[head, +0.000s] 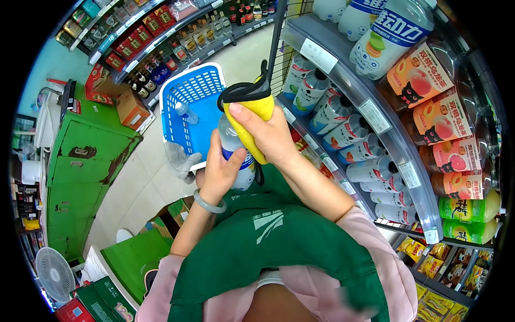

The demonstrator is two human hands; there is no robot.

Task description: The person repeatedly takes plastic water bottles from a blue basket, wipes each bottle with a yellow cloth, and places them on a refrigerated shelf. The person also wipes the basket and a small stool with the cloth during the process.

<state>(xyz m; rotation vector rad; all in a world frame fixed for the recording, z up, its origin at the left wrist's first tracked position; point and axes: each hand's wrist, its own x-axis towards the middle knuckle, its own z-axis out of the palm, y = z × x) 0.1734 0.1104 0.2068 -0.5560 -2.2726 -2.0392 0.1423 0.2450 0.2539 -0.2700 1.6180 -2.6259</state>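
In front of my chest, my left hand (223, 163) grips a clear plastic drink bottle (229, 135) with a blue and white label. My right hand (265, 135) presses a yellow cloth with a dark edge (249, 100) around the bottle's upper part. The cloth hides the cap. Beyond my hands, a blue plastic basket with a white rim (163, 94) stands on the floor. A small bottle (186, 112) leans inside it near the left wall. A grey glove or cloth (181, 161) hangs over the basket's near left corner.
On my right, curved shelves (362, 100) hold rows of bottles, including peach tea bottles (422, 76), with snack packets (430, 263) lower down. Liquor shelves (177, 32) line the back. Green cabinets (80, 161), a cardboard box (132, 108) and a fan (55, 273) are on the left.
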